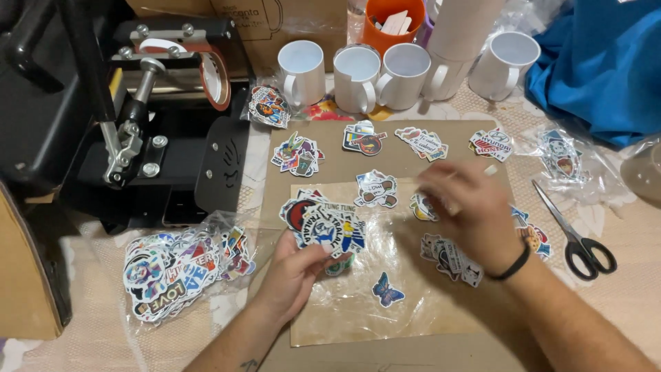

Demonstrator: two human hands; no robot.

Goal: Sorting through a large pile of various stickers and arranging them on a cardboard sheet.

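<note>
My left hand (pixel 292 272) holds a fanned stack of colourful stickers (pixel 323 224) over a clear plastic sheet (pixel 358 289) on brown cardboard (pixel 323 155). My right hand (pixel 465 210), blurred by motion and wearing a black wristband, hovers over small sticker piles at the cardboard's right side; I cannot tell if its fingers hold anything. Several sorted sticker piles lie on the cardboard, among them one at the left (pixel 297 153) and one in the middle (pixel 376 189). A blue butterfly sticker (pixel 387 289) lies alone on the plastic.
A black mug heat press (pixel 158 117) stands at the left. A bag of loose stickers (pixel 175 269) lies below it. Several white mugs (pixel 358 76) line the back. Black-handled scissors (pixel 575 231) lie at the right, blue cloth (pixel 606 62) beyond them.
</note>
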